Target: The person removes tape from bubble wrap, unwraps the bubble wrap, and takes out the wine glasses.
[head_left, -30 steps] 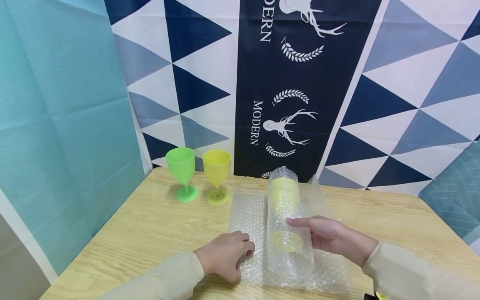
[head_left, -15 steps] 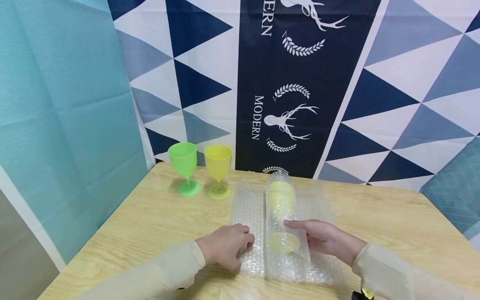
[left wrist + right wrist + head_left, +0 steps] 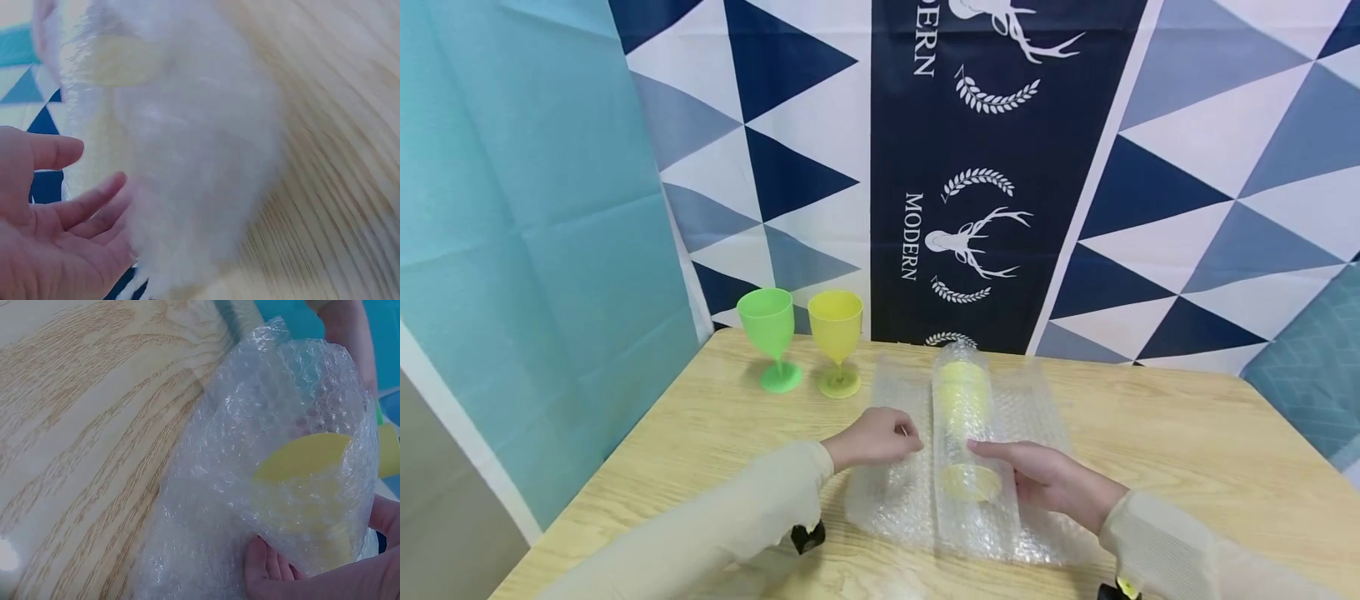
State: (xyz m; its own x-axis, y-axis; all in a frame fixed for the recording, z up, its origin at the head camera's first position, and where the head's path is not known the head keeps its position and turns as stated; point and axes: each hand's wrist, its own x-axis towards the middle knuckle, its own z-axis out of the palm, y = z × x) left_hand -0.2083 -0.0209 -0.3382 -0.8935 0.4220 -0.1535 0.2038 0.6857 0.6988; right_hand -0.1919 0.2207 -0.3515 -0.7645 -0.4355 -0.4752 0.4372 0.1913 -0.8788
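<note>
A yellow goblet [image 3: 962,396] lies rolled in clear bubble wrap [image 3: 898,500] on the table, its foot toward me. My right hand [image 3: 1056,475] holds the roll from the right side, thumb on top over the stem and fingers curled against the side. The right wrist view shows the yellow foot [image 3: 306,456] through the plastic. At the loose left flap is my left hand [image 3: 876,437]. In the left wrist view, this hand's fingers [image 3: 94,206] are loosely bent and spread from the thumb, some tips partly hidden by the blurred flap.
A green goblet [image 3: 767,333] and another yellow goblet [image 3: 837,333] stand upright at the back left of the wooden table [image 3: 1187,467]. Behind the table hangs a patterned cloth [image 3: 805,167], with a teal curtain [image 3: 535,233] on the left.
My left hand has moved away from me along the left flap, and the flap's near left corner has shifted and rounded up. The right hand keeps its hold on the wrapped goblet.
</note>
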